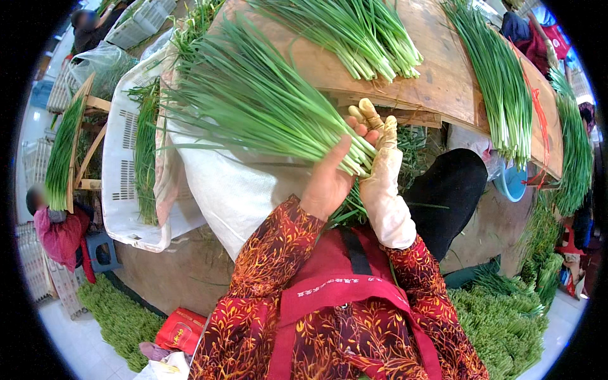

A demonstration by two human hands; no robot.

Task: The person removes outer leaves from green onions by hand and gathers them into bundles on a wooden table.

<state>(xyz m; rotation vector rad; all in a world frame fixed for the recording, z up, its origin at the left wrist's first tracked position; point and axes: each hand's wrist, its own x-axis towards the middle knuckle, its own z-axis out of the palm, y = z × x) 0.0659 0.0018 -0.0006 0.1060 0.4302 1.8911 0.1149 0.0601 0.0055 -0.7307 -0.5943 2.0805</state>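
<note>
A thick bunch of green chives with pale stems fans out to the upper left. My left hand, bare, grips the bunch near its pale stem ends from below. My right hand, in a dirty cream glove, presses against the stem ends from the right, fingers upright. Both forearms wear red patterned sleeves above a red apron.
A wooden table carries a chive bunch at the top and a long bunch on the right. A white crate with chives stands left. Cut green trimmings pile on the floor. Another person sits at far left.
</note>
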